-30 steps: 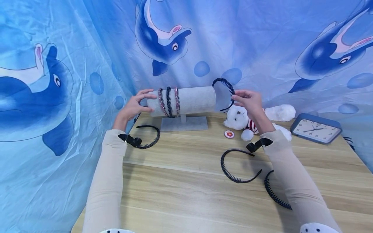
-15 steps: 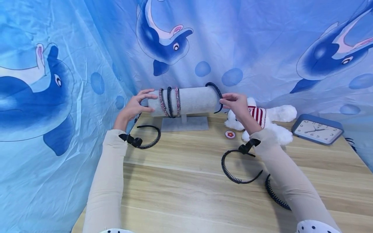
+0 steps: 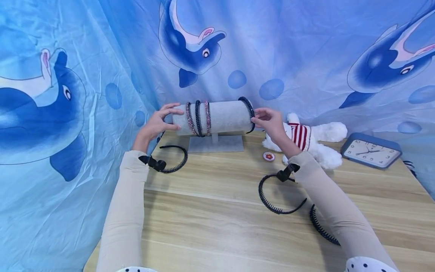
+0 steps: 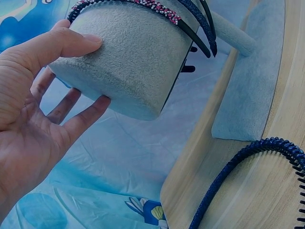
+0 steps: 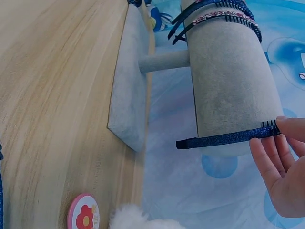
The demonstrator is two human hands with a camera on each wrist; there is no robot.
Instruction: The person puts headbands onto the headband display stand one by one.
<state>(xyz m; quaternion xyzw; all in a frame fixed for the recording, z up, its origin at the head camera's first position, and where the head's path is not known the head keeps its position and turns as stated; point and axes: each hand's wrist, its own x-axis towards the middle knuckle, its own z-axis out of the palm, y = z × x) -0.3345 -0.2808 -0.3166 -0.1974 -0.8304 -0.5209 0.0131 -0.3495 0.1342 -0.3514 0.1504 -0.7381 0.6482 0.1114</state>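
Observation:
A grey plush-covered roll on a stand [image 3: 227, 116] carries two pink-speckled headbands [image 3: 207, 118] and a dark one between them toward its left end. My left hand [image 3: 159, 122] holds that left end, thumb on the near side and fingers around the rim in the left wrist view. At the right end, my right hand [image 3: 270, 121] pinches a dark glittery headband [image 5: 219, 140] with comb teeth. It sits around the roll close to the end, its tip sticking out past the roll's edge in the right wrist view.
Dark toothed headbands lie on the wooden table: one at left [image 3: 176, 164], one at centre right [image 3: 266, 200], one partly under the right forearm [image 3: 319, 228]. A white plush bear [image 3: 319, 145], a flower badge [image 3: 269, 156] and a blue clock [image 3: 371, 150] stand at right.
My right hand has moved left, bringing the dark headband from beside the roll onto its right end. My left hand has stayed on the left end.

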